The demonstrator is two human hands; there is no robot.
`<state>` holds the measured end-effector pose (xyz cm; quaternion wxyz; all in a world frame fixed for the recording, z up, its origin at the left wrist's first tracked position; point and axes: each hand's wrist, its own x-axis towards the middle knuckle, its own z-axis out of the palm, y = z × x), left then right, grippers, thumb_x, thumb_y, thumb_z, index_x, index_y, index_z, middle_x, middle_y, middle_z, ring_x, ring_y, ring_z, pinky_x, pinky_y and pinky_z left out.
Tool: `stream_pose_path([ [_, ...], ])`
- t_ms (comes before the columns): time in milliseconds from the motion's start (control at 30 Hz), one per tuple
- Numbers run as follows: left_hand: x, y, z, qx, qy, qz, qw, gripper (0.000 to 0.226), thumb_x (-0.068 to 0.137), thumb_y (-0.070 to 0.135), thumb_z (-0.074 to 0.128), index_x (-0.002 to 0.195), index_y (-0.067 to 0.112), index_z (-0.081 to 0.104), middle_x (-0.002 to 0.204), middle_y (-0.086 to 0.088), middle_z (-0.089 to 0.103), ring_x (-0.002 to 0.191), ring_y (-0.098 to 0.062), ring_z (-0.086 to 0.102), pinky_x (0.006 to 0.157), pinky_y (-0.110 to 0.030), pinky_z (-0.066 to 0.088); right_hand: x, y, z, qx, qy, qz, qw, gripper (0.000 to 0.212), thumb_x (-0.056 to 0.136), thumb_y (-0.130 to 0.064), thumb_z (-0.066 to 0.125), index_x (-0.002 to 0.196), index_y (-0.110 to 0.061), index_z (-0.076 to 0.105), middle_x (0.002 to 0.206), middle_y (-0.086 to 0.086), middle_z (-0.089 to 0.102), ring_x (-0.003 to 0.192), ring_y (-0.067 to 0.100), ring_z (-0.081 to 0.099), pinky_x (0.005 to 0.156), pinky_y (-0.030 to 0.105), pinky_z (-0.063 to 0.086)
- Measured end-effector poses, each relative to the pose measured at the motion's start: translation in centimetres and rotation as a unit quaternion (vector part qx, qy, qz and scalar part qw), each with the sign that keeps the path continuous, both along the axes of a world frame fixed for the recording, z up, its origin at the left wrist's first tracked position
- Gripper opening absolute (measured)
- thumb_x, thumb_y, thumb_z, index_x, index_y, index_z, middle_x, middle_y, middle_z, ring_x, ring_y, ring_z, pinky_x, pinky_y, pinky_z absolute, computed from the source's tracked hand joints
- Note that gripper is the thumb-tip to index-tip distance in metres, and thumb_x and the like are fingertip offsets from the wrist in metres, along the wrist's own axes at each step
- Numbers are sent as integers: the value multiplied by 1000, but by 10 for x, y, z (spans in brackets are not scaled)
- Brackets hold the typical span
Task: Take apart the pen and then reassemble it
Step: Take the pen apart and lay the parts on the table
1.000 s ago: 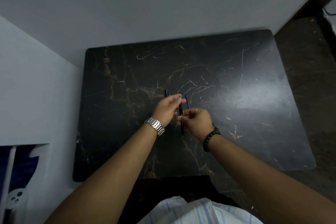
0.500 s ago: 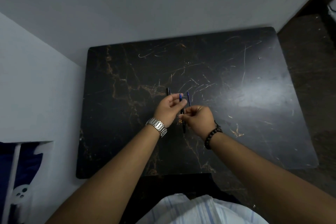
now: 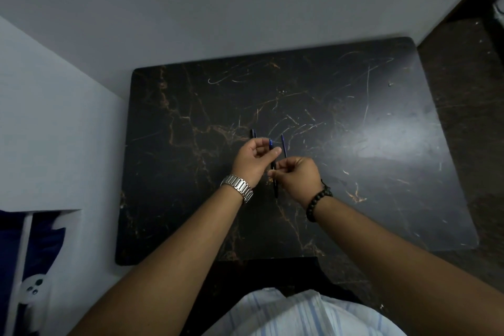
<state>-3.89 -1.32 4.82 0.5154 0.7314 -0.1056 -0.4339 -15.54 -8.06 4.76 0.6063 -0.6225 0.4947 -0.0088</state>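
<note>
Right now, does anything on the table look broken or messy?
Nothing broken. The table is scuffed with pale scratches. Two loose pen pieces lie beyond the hands, which hold the pen barrel.

A dark marble-patterned table (image 3: pixel 354 123) fills mid-frame — pale walls (image 3: pixel 191 3) above and left, dark floor (image 3: pixel 469 68) at the right edge.
</note>
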Motion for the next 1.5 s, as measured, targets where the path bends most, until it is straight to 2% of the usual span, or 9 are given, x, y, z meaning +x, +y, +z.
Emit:
stream_pose_path([
  [133,1,0,7,-29,97,-34,994,30,103,7,43,126,4,62,103,-2,72,87,-8,70,75,-21,58,0,0,-2,4,-5,-4,1000,9,79,-14,82,85,-19,76,80,-2,78,77,9,74,76,29,61],
  [333,5,1,2,20,-40,23,999,18,80,8,80,87,20,68,80,3,72,68,-2,68,66,-18,54,2,1,3,15,4,-9,1000,11,80,-14,82,83,-19,73,77,-3,75,72,6,71,66,22,54],
  [533,8,0,3,4,46,-56,997,21,97,21,59,116,21,68,111,3,73,104,-14,67,90,-36,54,2,1,2,4,-2,-14,1000,11,79,-13,83,83,-17,73,78,-1,75,69,7,69,63,21,53],
  [633,8,4,2,-16,73,-57,996,23,101,9,49,106,17,70,103,-5,75,94,-15,72,75,-28,58,0,0,-1,4,0,-7,1000,10,79,-14,83,86,-14,75,79,0,76,68,5,70,63,21,52],
  [767,9,4,-3,4,22,-30,999,14,93,7,64,99,14,74,92,-5,77,88,-11,74,84,-30,57,1,-1,0,6,5,-6,1000,10,79,-14,83,85,-16,74,77,-2,76,64,2,69,60,18,51],
  [967,11,-4,3,27,-15,67,997,20,82,11,78,100,6,72,81,4,72,58,8,66,51,-7,47,-1,2,-2,1,32,4,999,19,75,-15,87,79,-22,69,77,0,74,72,8,70,71,25,59],
  [1233,38,-11,11,11,39,134,990,8,82,20,78,81,25,71,82,4,74,82,-15,67,85,-39,54,-6,11,-12,4,50,21,999,17,73,-16,88,84,-16,75,78,2,76,75,11,70,75,27,58],
  [1367,58,-9,12,14,44,160,986,9,83,19,78,84,24,71,80,3,71,74,-11,65,79,-34,56,-9,13,-16,5,50,22,999,19,70,-18,90,84,-17,76,79,2,77,82,17,75,81,31,61],
  [1500,62,5,-9,119,-28,94,988,16,83,21,79,95,14,74,77,-1,71,67,-11,63,70,-28,58,-11,11,-18,5,51,18,999,17,71,-16,89,79,-17,74,79,2,76,77,14,71,79,31,60],
])
